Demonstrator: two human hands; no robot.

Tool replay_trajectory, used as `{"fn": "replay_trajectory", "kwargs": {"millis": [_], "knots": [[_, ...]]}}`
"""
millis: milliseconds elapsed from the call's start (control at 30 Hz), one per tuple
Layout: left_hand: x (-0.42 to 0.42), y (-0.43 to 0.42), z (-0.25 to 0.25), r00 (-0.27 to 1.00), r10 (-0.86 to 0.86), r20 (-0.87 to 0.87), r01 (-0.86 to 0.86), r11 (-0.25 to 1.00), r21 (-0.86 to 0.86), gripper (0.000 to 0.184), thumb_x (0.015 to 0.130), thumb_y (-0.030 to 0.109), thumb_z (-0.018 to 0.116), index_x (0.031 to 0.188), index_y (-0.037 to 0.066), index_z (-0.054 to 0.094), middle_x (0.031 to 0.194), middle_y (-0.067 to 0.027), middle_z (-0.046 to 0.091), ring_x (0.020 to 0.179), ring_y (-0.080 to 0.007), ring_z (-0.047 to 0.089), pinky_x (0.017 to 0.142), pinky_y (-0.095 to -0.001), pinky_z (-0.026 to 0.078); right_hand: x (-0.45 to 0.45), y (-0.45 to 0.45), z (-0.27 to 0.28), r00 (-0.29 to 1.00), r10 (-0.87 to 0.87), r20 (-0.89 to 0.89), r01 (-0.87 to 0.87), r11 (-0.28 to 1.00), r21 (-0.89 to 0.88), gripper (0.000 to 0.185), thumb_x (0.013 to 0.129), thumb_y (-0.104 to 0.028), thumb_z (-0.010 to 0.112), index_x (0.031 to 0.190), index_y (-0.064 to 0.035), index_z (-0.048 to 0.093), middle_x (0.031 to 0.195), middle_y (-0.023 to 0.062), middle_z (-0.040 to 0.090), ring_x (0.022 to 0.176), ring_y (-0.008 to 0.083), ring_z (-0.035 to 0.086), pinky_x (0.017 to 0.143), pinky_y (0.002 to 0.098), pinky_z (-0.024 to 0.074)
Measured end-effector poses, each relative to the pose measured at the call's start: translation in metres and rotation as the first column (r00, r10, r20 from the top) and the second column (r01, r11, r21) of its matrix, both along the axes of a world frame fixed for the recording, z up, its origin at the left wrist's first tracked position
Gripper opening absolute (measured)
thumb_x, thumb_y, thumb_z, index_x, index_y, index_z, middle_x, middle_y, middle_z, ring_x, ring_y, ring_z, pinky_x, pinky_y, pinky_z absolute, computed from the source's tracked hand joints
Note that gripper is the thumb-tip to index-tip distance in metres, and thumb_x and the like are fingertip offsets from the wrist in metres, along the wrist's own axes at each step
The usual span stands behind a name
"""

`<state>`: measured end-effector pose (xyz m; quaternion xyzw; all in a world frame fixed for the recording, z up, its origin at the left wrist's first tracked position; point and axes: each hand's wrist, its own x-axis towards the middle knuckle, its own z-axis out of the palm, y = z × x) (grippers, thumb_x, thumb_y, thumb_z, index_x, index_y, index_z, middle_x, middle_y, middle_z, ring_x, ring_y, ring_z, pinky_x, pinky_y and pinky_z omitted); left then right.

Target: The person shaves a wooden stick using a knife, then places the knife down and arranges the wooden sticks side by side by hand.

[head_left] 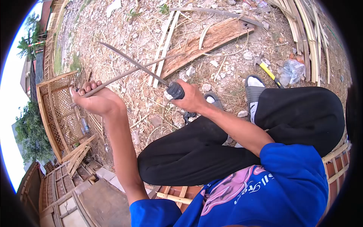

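Observation:
My left hand [99, 99] is closed around one end of a thin wooden stick [123, 76], which slants up to the right over the ground. My right hand [192, 96] grips the black handle [175, 90] of a long knife. Its narrow dark blade [120, 52] points up and left and crosses the stick near its middle; whether the two touch I cannot tell. Beyond both lies a thick weathered plank [211, 44] with pale slats [165, 53] resting across its left end.
A hammer with a yellow handle [267, 70] lies by my sandalled foot [255, 89], near a clear plastic bag [292, 72]. Long wood strips [308, 38] are piled at the right. A lattice panel [60, 113] stands at the left. Stones and straw cover the ground.

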<state>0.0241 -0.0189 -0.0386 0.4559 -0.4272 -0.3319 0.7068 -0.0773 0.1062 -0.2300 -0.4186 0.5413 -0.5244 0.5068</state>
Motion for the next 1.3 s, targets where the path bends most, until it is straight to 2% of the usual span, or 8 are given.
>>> {"fn": "replay_trajectory", "kwargs": {"millis": [167,300,333,533,600,767,1000,1300], "knots": [[0.0,0.004,-0.007,0.995,-0.099,-0.017,0.097,0.989,-0.112,0.049,0.099,0.059,0.045,0.086,0.012,0.038,0.083,-0.0014,0.041,0.077,-0.0128,0.04,0.076,-0.0297,0.036,0.012,-0.001,0.018,0.998,0.04,0.043,-0.033,0.987,-0.155,0.038,0.07,-0.016,0.071,0.104,-0.007,0.058,0.077,0.0205,0.067,0.077,0.0417,0.067,0.068,0.0452,0.0519],[0.001,0.005,-0.011,0.993,-0.031,0.111,0.043,0.994,-0.101,0.059,0.091,0.07,0.047,0.087,0.012,0.04,0.082,-0.0016,0.042,0.078,-0.0128,0.043,0.077,-0.0287,0.037,0.005,-0.002,-0.012,0.999,-0.038,-0.004,0.038,0.998,-0.051,0.035,0.07,-0.014,0.069,0.102,-0.0059,0.06,0.079,0.0199,0.068,0.078,0.0414,0.067,0.068,0.0444,0.0519],[0.003,0.004,-0.012,0.994,-0.037,0.104,0.047,0.994,-0.099,0.059,0.09,0.07,0.048,0.087,0.012,0.04,0.082,-0.0016,0.042,0.078,-0.013,0.043,0.076,-0.0283,0.038,0.003,-0.002,-0.024,0.996,-0.087,-0.005,0.087,0.996,0.016,0.028,0.071,-0.011,0.071,0.096,-0.0031,0.063,0.077,0.0152,0.066,0.07,0.0282,0.066,0.069,0.0387,0.0508],[0.003,0.003,-0.017,0.975,-0.181,0.125,0.2,0.968,-0.154,0.057,0.088,0.067,0.055,0.089,0.011,0.039,0.082,-0.0022,0.042,0.08,-0.0146,0.045,0.076,-0.0283,0.04,-0.022,0.006,-0.074,0.99,-0.091,-0.106,0.114,0.963,0.245,0.033,0.071,-0.016,0.07,0.101,-0.0034,0.065,0.083,0.0159,0.069,0.077,0.0291,0.067,0.074,0.0384,0.052],[0.001,0.001,-0.014,0.963,-0.21,0.171,0.234,0.963,-0.131,0.058,0.087,0.068,0.053,0.09,0.012,0.037,0.084,-0.0029,0.041,0.084,-0.016,0.046,0.082,-0.0311,0.04,-0.015,0.004,-0.06,0.985,-0.146,-0.089,0.161,0.966,0.201,0.034,0.071,-0.017,0.07,0.101,-0.0036,0.064,0.083,0.0165,0.069,0.077,0.0294,0.067,0.074,0.0388,0.0519],[-0.002,-0.002,-0.014,0.965,-0.226,0.137,0.247,0.955,-0.165,0.056,0.086,0.064,0.06,0.086,0.012,0.04,0.077,-0.002,0.041,0.075,-0.0147,0.046,0.07,-0.0276,0.042,-0.014,-0.005,-0.036,0.996,-0.066,-0.054,0.07,0.995,0.078,0.037,0.07,-0.022,0.076,0.099,-0.0033,0.062,0.087,0.0178,0.069,0.08,0.0303,0.068,0.075,0.0408,0.0514],[0.007,-0.005,-0.017,0.955,-0.221,0.197,0.255,0.951,-0.172,0.061,0.082,0.067,0.061,0.087,0.012,0.035,0.08,-0.0021,0.042,0.079,-0.0172,0.049,0.078,-0.0322,0.042,-0.049,0.029,-0.146,0.979,-0.04,-0.197,0.123,0.894,0.43,0.042,0.07,-0.021,0.074,0.108,-0.0047,0.067,0.095,0.0185,0.071,0.09,0.031,0.069,0.083,0.0383,0.0535],[0.001,-0.008,-0.015,0.941,-0.284,0.183,0.315,0.933,-0.173,0.055,0.084,0.062,0.063,0.085,0.013,0.039,0.078,-0.0018,0.043,0.078,-0.0178,0.049,0.076,-0.0329,0.044,-0.014,0.014,-0.101,0.987,-0.114,-0.111,0.131,0.978,0.16,0.048,0.067,-0.021,0.077,0.11,-0.0036,0.064,0.093,0.018,0.07,0.087,0.0322,0.069,0.081,0.0388,0.0528]]}}
